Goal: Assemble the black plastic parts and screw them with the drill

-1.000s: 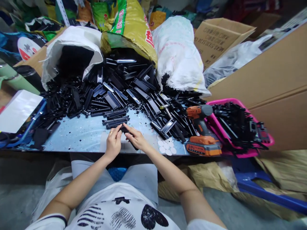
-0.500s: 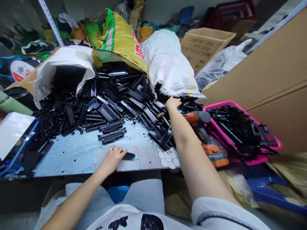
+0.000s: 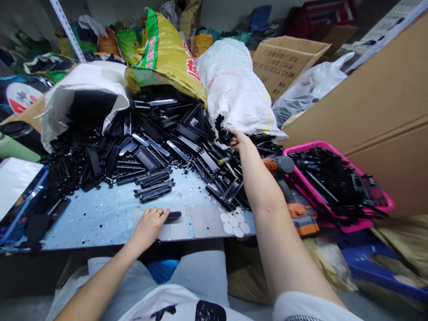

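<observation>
left hand (image 3: 149, 224) pressing flat on small black part (image 3: 172, 216) at table (image 3: 100, 214) edge | right hand (image 3: 239, 140) reaching into black parts pile (image 3: 174, 142), fingers curled, grip contents unclear | risk: forearm brushing drill (image 3: 284, 178), loose pile sliding onto fingers

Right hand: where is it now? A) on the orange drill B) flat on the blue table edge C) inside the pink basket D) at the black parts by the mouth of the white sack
D. The right hand is stretched out to the pile of black parts at the foot of the white sack, well beyond the orange drill and left of the pink basket.
</observation>
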Demonstrator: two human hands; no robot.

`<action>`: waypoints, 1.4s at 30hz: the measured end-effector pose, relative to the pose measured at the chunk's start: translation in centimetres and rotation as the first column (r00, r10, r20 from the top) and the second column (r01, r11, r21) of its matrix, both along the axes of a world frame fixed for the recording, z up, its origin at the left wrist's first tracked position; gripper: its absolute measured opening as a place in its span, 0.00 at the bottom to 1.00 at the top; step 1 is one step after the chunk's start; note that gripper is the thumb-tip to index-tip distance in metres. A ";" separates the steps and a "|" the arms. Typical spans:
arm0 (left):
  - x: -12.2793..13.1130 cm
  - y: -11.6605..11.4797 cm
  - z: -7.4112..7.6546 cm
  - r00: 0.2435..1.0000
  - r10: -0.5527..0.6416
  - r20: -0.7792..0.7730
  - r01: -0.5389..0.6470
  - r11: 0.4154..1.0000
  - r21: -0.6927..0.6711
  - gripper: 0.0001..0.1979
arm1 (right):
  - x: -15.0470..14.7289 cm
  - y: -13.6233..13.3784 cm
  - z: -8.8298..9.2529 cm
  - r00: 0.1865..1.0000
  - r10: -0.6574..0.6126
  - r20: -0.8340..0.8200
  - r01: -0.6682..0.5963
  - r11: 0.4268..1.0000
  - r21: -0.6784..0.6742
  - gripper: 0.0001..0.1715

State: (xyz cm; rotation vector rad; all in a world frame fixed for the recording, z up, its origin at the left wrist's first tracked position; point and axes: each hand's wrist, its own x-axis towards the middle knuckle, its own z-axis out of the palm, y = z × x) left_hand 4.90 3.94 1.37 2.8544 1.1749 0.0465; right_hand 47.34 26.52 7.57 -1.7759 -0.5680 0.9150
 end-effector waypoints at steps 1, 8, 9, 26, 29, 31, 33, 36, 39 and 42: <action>-0.2 -0.1 -0.1 1.000 0.009 -0.004 -0.009 1.000 0.005 0.22 | -1.4 -1.2 0.0 0.996 0.057 -0.065 -0.055 0.998 0.036 0.10; -0.9 -0.2 -0.6 0.994 0.058 0.090 -0.049 0.993 -0.103 0.19 | -13.4 -17.6 -2.6 0.608 0.763 0.220 -0.788 0.614 0.047 0.18; -0.8 -0.1 -0.6 0.991 0.054 0.119 -0.038 0.990 -0.135 0.19 | -14.4 -20.0 -2.9 0.468 0.811 0.350 -0.856 0.514 -0.046 0.20; 1.4 1.1 0.2 0.993 0.014 0.115 0.024 0.948 -0.318 0.17 | -18.5 -26.3 -3.7 -0.411 0.708 0.574 -0.678 0.184 -0.712 0.23; 1.5 1.1 0.4 0.993 0.029 0.110 0.008 0.947 -0.320 0.17 | -18.6 -26.6 -4.0 -0.393 0.705 0.590 -0.674 0.215 -0.707 0.23; 1.6 0.9 0.6 0.992 0.037 0.119 0.001 0.952 -0.306 0.18 | -18.7 -26.8 -4.0 -0.379 0.698 0.608 -0.675 0.241 -0.697 0.23; 1.5 0.7 0.8 0.990 0.042 0.135 -0.002 0.958 -0.285 0.24 | -18.9 -27.1 -3.9 -0.368 0.685 0.629 -0.669 0.275 -0.691 0.24; 1.2 0.3 0.9 0.981 0.074 0.181 -0.023 0.963 -0.269 0.33 | -19.3 -27.5 -3.3 -0.358 0.644 0.676 -0.655 0.342 -0.673 0.24; 0.7 0.1 0.8 0.967 0.075 0.243 -0.014 0.970 -0.244 0.32 | -19.8 -28.0 -2.5 -0.359 0.609 0.708 -0.655 0.377 -0.656 0.24; 0.5 -0.1 0.5 0.954 0.042 0.296 0.021 0.978 -0.207 0.31 | -20.1 -28.2 -1.8 -0.364 0.604 0.709 -0.652 0.378 -0.657 0.23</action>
